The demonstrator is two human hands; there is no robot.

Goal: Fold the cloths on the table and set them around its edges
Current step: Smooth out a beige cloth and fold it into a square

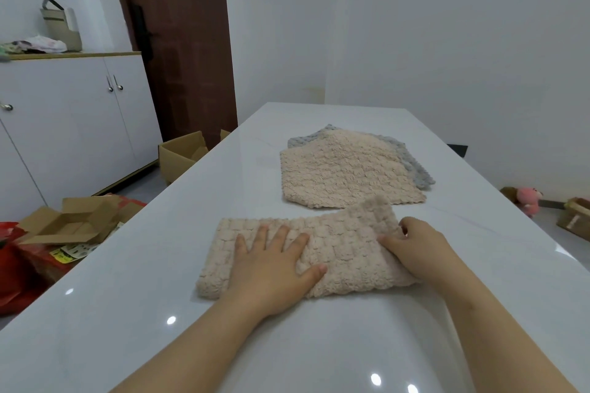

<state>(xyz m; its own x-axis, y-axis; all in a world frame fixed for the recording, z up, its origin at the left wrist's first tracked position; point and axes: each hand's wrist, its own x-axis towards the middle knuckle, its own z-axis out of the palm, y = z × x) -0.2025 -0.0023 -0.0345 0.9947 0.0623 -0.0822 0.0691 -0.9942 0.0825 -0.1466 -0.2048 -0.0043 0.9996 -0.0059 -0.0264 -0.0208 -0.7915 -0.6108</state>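
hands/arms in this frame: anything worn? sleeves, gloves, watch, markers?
Nothing worn. The left hand and right hand show no gloves, rings, watch or wristband. Both forearms are uncovered to the bottom edge of the frame, with no sleeve in view. No markers, tape or cables on either.

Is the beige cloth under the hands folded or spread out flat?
Partly folded. The beige cloth lies as a narrow strip; the left hand presses it flat and the right hand pinches its raised right end.
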